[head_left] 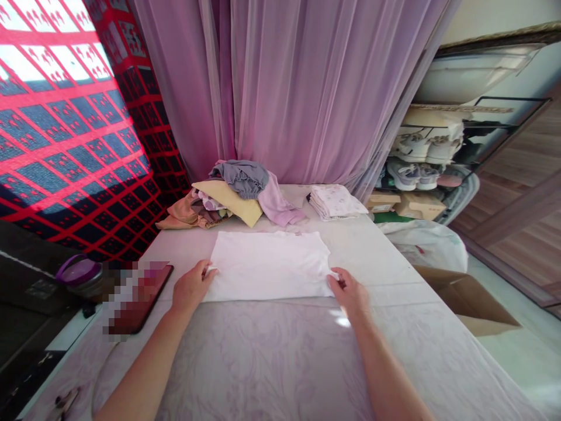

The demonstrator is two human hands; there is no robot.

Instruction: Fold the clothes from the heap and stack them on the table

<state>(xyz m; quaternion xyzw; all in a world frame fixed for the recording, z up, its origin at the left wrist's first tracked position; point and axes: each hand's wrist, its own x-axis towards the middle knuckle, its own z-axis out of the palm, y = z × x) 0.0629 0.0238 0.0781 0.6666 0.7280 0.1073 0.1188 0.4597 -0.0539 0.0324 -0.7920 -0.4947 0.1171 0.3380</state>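
The white garment (269, 266) lies flat and squared on the counter (280, 362), near its middle, with its near edge running between the two hands. The left hand (193, 286) is curled at the cloth's left edge, thumb and fingers pinching it. The right hand (348, 289) pinches the near right corner the same way.

The step in hand looks like the start of a fold. Carrying it through would call for lifting both sides evenly, since the fabric looks thin, soft and quick to crease.

The counter wears a pale lilac cover with a faint leafy pattern. Behind the garment sit a loose heap of clothes (232, 196) in grey, yellow, pink and tan, and a neat folded stack (335, 202) of printed white cloth. A sheer purple curtain (307, 88) hangs in long pleats.
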